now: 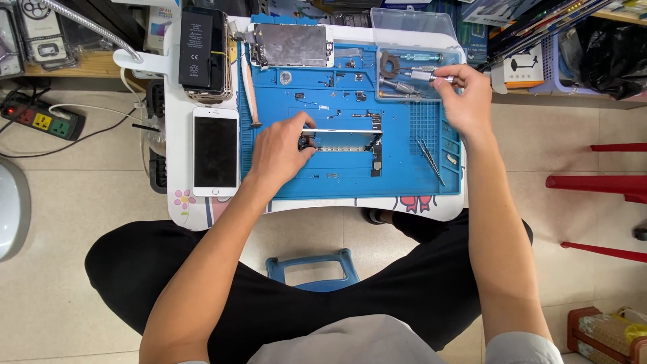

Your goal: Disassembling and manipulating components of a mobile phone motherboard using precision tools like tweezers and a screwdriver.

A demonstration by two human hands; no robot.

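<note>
My left hand [280, 152] rests at the centre of the frame on the blue work mat [418, 185], fingers curled around the left end of the opened phone frame [344, 141], pinning it there. The frame's long axis runs left to right across the picture, stretching away from my fingertips toward the right. My right hand [465, 98] is up in the upper right, over the clear plastic tool box [414, 64], thumb and forefinger pinched shut on a small silver screwdriver [431, 77] that lies roughly level, its tip pointing left. The phone frame sits below and to the left of that tool, so the left hand is far nearer it. A pair of tweezers [429, 160] lies on the mat between them.
</note>
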